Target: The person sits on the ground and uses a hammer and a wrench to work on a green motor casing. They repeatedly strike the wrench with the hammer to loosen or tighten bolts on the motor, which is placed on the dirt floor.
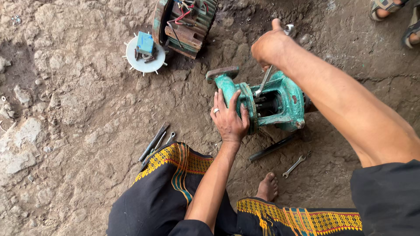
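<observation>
While I look down past my dark patterned garment [175,183] and a bare foot [267,187] at the near edge, a small open-ended wrench [294,166] lies on the dirt just right of the foot, with a dark metal bar [271,148] beyond it. To the left, a few slim tools [155,142] rest together on the ground. My left hand [228,119], a ring on one finger, is spread flat against the near flange of the green pump casing [280,102], fingers apart and pressing. My right hand [270,46] is closed around a spanner [267,76] whose lower end sits inside the casing's open middle. Farther left stand a white fan wheel [145,57] holding a blue block and small parts, and a rusty green motor housing [184,24]. Another person's sandalled feet [396,17] show at far right.
</observation>
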